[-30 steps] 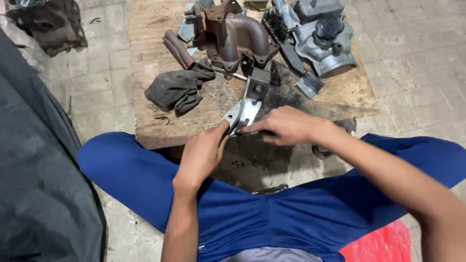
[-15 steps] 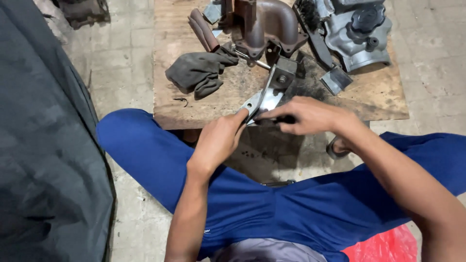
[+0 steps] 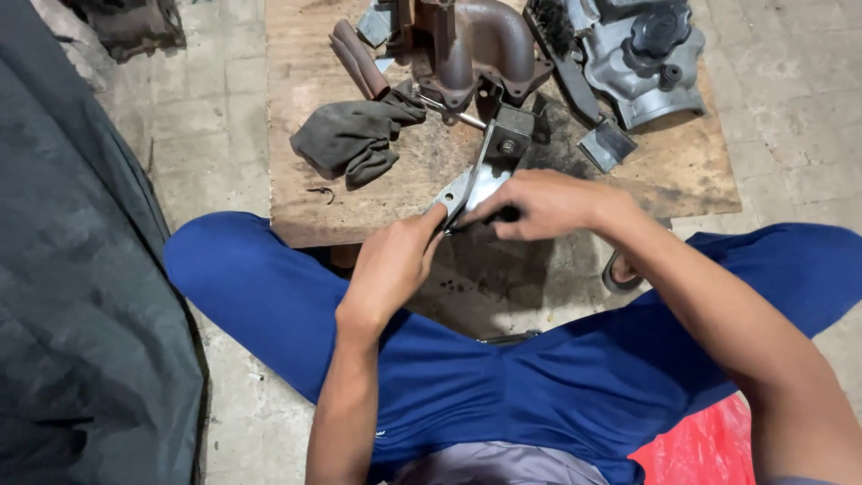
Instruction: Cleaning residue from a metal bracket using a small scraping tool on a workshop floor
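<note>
As we look down over blue-trousered knees, we see the left hand [image 3: 395, 260] and the right hand [image 3: 539, 205] meeting on the near end of a flat metal bracket [image 3: 480, 180], which lies at the near edge of the wooden board [image 3: 377, 211] that serves us as a bench. The left hand's grip is closed, thumb and fingertips pinching the bracket's bright lower tip; the right hand's fingers are curled shut over the same end from the other side, though what they press beneath we cannot tell. The bracket slants away from the hands, its far end carrying a dark block with a bolt or nut, so we judge it stiff, fairly heavy for its size and heavier at that far end. Its bare steel looks smooth and perhaps oily, so it may slip; the flat faces near the lower tip, where both hands already sit, seem the soundest place to hold, with care for thin edges. Left of the bracket lies a crumpled dark rag [image 3: 355, 136], soft and limp. Just beyond the bracket stands a rusty curved cast pipe piece [image 3: 489, 45], with a brown tool handle [image 3: 359, 58] to its left. To the right of the bracket a small metal plate [image 3: 608, 144] rests, and farther off a grey cast housing [image 3: 646, 58] with a black cap. We see no bins, trays or boxes; the housing's inside is hidden from us.
</note>
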